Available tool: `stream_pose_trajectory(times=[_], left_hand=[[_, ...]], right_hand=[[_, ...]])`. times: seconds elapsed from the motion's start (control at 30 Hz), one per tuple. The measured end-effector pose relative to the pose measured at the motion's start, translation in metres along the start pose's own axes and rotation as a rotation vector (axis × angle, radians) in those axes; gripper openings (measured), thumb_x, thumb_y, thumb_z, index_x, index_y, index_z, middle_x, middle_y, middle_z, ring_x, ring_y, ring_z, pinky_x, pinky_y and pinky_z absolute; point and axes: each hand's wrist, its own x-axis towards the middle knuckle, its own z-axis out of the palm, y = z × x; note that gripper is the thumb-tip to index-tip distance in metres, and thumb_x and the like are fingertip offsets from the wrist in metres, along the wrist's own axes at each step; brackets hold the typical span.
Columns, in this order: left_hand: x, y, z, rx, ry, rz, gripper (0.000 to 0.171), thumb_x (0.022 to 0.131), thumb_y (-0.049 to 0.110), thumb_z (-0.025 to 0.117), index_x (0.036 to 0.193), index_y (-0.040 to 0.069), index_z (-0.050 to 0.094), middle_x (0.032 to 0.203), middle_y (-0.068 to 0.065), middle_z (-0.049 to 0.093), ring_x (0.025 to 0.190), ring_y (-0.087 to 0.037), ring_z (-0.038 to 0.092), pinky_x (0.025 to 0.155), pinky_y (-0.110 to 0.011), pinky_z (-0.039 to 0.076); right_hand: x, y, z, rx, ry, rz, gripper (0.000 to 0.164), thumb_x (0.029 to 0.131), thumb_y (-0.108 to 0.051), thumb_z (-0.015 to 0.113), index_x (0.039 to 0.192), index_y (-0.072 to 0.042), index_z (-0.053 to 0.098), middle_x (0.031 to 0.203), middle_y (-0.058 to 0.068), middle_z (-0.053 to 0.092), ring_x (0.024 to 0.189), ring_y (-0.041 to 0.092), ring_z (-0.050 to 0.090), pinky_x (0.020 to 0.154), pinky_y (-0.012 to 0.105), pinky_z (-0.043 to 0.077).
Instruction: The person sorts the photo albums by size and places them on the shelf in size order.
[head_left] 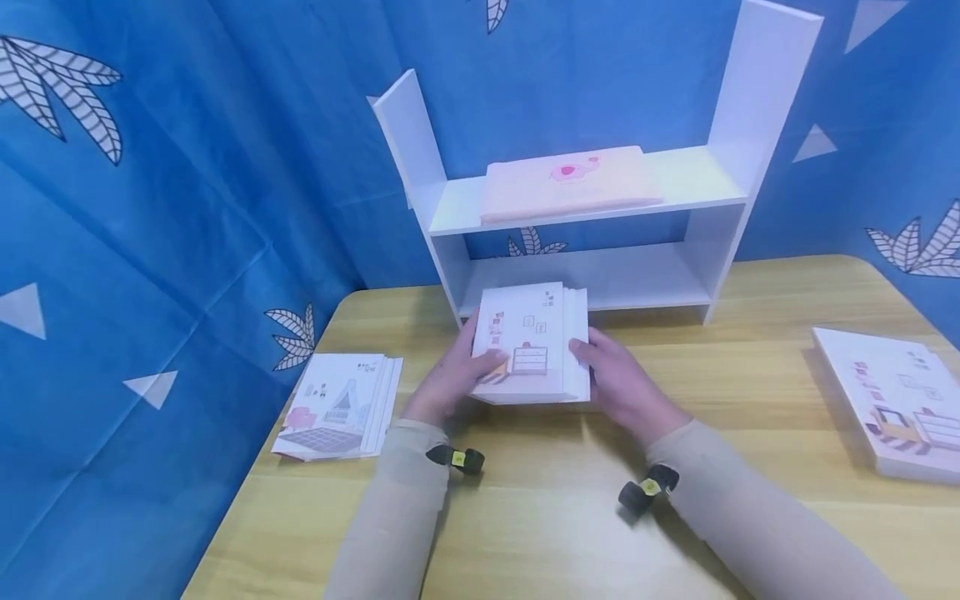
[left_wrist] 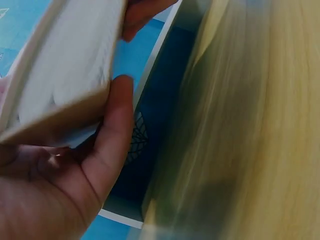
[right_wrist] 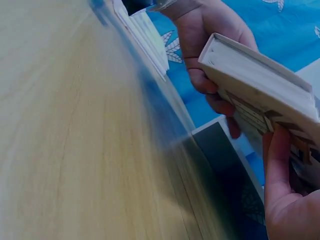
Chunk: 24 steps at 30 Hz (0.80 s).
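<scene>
A white hardcover book (head_left: 517, 333) with printed drawings of furniture on its cover is held up over the table, in front of the shelf. My left hand (head_left: 453, 375) grips its left side, thumb over the cover. From the other side my right hand (head_left: 615, 375) grips the right edge, its thumb also on top. Seen from the right wrist, the book (right_wrist: 260, 80) shows its page block and cover edge between both hands. The left wrist view has the left hand (left_wrist: 75, 175) bent around a lower corner of the book (left_wrist: 70, 60).
Behind the book stands a white two-tier shelf (head_left: 697, 171), with a pink flat item (head_left: 562, 187) bearing an elephant print on its upper board. White illustrated books (head_left: 330, 408) lie at the table's left; another white book (head_left: 900, 400) lies at the right. A blue patterned curtain (head_left: 225, 125) hangs behind.
</scene>
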Motion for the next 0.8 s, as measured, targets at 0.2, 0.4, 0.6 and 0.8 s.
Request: stream_pose_trajectory(times=[0.2, 0.4, 0.6, 0.8], left_hand=[[0.000, 0.011, -0.002, -0.072, 0.010, 0.095, 0.085, 0.092, 0.039, 0.073, 0.159, 0.048, 0.021, 0.151, 0.010, 0.041, 0.127, -0.021, 0.047, 0.116, -0.047, 0.026], [0.007, 0.017, 0.000, -0.308, 0.017, 0.169, 0.077, 0.097, 0.027, 0.066, 0.162, 0.033, 0.025, 0.159, 0.003, 0.035, 0.130, -0.022, 0.051, 0.110, -0.041, 0.040], [0.013, 0.019, 0.003, -0.347, 0.140, 0.135, 0.070, 0.102, 0.026, 0.061, 0.162, 0.033, 0.025, 0.163, 0.003, 0.029, 0.136, -0.018, 0.046, 0.112, -0.036, 0.039], [0.032, 0.024, 0.007, -0.237, 0.327, 0.032, 0.058, 0.103, 0.041, 0.058, 0.157, 0.039, 0.035, 0.161, 0.009, 0.033, 0.138, -0.012, 0.041, 0.110, -0.035, 0.041]], right_hand=[[0.008, -0.011, -0.002, -0.002, 0.004, -0.028, 0.054, 0.111, -0.026, 0.039, 0.162, -0.017, 0.025, 0.141, 0.014, 0.054, 0.118, 0.032, 0.061, 0.092, 0.045, 0.055], [0.020, -0.028, -0.003, 0.103, 0.016, -0.084, 0.053, 0.111, -0.020, 0.037, 0.161, -0.012, 0.024, 0.148, 0.015, 0.048, 0.122, 0.027, 0.059, 0.097, 0.038, 0.053], [0.032, -0.037, 0.005, 0.148, 0.016, -0.107, 0.057, 0.106, -0.008, 0.041, 0.161, -0.012, 0.026, 0.149, 0.013, 0.046, 0.124, 0.026, 0.056, 0.100, 0.035, 0.051], [0.050, -0.040, 0.016, 0.211, 0.056, -0.164, 0.069, 0.104, -0.007, 0.041, 0.164, -0.015, 0.006, 0.157, 0.010, 0.035, 0.130, 0.029, 0.049, 0.109, 0.041, 0.041]])
